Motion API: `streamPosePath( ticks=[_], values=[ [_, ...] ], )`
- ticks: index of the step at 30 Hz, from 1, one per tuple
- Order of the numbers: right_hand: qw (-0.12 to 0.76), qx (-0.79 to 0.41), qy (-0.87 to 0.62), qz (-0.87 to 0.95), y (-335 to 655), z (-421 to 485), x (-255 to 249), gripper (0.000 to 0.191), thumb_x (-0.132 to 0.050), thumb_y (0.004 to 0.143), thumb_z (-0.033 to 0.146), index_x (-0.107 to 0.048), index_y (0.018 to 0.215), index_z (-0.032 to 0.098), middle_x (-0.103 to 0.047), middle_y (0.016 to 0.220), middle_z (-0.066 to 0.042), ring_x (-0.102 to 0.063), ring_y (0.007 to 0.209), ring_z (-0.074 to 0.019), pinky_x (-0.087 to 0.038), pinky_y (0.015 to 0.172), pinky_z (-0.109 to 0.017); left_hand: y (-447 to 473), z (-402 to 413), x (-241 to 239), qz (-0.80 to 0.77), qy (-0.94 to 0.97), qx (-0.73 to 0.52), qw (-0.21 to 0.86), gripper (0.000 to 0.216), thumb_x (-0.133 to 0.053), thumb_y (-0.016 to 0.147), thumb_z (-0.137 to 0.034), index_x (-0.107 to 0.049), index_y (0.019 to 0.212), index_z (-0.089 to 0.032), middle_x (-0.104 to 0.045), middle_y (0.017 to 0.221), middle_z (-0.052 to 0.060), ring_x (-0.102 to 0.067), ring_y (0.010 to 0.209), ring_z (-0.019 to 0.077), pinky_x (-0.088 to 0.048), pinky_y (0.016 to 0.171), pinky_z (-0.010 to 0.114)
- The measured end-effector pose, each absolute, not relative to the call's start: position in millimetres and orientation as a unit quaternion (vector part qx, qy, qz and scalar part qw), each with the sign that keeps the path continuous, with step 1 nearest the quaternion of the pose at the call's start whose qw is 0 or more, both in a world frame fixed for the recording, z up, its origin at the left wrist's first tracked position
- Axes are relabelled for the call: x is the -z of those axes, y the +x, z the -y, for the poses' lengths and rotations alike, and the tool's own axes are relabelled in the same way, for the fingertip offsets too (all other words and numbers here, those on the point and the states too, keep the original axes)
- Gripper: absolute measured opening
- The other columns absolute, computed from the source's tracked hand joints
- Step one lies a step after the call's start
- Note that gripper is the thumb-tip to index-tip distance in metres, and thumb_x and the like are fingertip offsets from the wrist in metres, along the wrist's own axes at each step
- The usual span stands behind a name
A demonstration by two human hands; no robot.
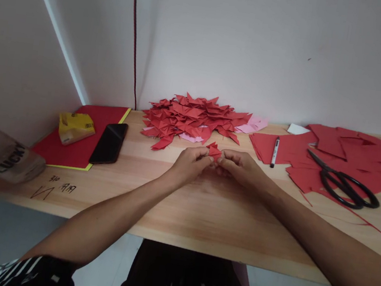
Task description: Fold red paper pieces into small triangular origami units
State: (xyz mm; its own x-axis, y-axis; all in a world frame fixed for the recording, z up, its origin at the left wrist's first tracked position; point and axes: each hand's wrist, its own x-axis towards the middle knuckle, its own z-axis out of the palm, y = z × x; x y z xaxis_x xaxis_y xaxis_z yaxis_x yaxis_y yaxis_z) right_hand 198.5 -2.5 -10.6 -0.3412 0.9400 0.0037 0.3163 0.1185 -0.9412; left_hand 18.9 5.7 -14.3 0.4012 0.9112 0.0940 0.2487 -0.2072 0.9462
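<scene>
A small folded piece of red paper (214,152) is pinched between both my hands, above the middle of the wooden table. My left hand (192,161) grips its left side with thumb and fingers closed. On the other side my right hand (239,166) holds it the same way, with the fingertips of both hands almost meeting. The fingers partly hide the paper's lower edge. Just beyond my hands lies a heap of folded red paper pieces (194,117), with some pink ones among them.
Red paper sheets (340,148) spread over the right side, with black-handled scissors (344,184) and a marker (275,152) on them. At left are a phone (109,143), a yellow packet (76,128) on a red folder (56,154), and a LUCKY-labelled container (3,153). A wall stands behind the table (172,217).
</scene>
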Motion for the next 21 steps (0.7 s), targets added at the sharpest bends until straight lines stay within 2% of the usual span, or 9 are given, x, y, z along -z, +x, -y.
streamPosePath(
  ticks=[5, 12, 21],
  values=[
    [0.338, -0.445, -0.471, 0.683, 195.4, 6.3, 5.6, 0.019, -0.057, 0.079, 0.035, -0.055, 0.068, 0.02, -0.056, 0.062, 0.002, -0.05, 0.058, -0.0127, -0.037, 0.056, -0.026, 18.5, -3.9, 11.1, -0.432, 0.719, -0.349, 0.418, 0.024, -0.052, 0.083, -0.027, -0.046, 0.062, -0.017, -0.043, 0.053, -0.005, -0.039, 0.052, 0.0084, -0.028, 0.052, 0.022],
    [0.333, -0.463, -0.458, 0.682, 195.0, 7.3, 7.5, 0.022, -0.053, 0.082, 0.037, -0.058, 0.071, 0.019, -0.06, 0.066, 0.0, -0.053, 0.061, -0.0135, -0.041, 0.059, -0.027, 18.2, -2.8, 8.3, -0.403, 0.727, -0.338, 0.441, 0.023, -0.049, 0.085, -0.028, -0.05, 0.065, -0.017, -0.044, 0.053, -0.005, -0.039, 0.052, 0.0087, -0.028, 0.053, 0.022],
    [0.36, -0.482, -0.486, 0.634, 194.5, 5.5, 5.8, 0.017, -0.061, 0.076, 0.035, -0.056, 0.069, 0.02, -0.056, 0.06, 0.003, -0.046, 0.052, -0.0103, -0.036, 0.051, -0.025, 17.5, -5.0, 12.3, -0.419, 0.731, -0.341, 0.417, 0.027, -0.053, 0.082, -0.027, -0.045, 0.059, -0.017, -0.038, 0.054, -0.005, -0.034, 0.054, 0.0083, -0.025, 0.053, 0.023]
  ],
)
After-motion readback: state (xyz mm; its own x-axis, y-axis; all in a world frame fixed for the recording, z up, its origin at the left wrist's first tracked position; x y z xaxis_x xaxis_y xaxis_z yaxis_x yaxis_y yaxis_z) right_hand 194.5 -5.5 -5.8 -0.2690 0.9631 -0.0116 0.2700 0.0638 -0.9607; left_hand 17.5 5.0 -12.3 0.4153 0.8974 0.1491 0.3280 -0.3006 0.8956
